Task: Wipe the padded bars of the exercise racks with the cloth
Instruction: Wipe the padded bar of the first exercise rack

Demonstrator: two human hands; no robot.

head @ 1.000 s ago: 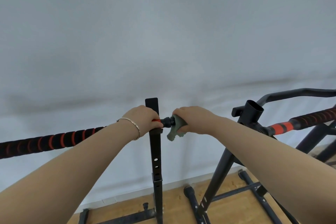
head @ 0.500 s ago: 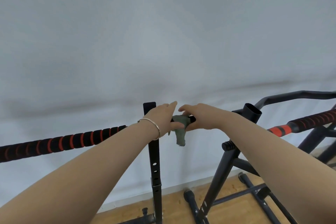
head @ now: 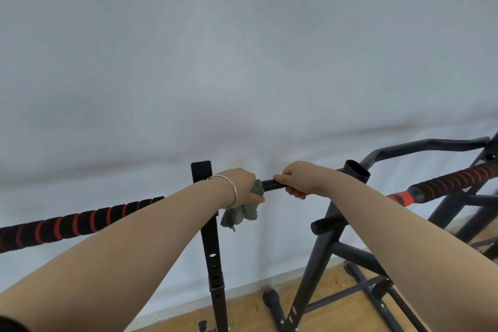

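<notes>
A black bar padded with red rings (head: pixel 80 221) runs from the left edge to a black upright post (head: pixel 201 173). Its short black ribbed end (head: pixel 270 185) sticks out to the right of the post. My left hand (head: pixel 239 186) grips a green cloth (head: pixel 241 214) bunched against that end, and part of the cloth hangs below my fist. My right hand (head: pixel 296 180) pinches the ribbed end from the right, fingers curled round it. A second padded bar (head: pixel 455 180) with an orange section (head: pixel 401 198) belongs to the rack on the right.
The right rack has a dark slanted leg (head: pixel 315 264), an open tube top (head: pixel 357 171), a ribbed knob (head: pixel 327 224) and a bare curved bar (head: pixel 420 144). A white wall (head: pixel 242 62) stands close behind. Rack feet rest on the wooden floor (head: pixel 331 310).
The cloth has passed from my right hand to my left. My left hand has shifted right past the post, and my right hand now holds the bare bar end.
</notes>
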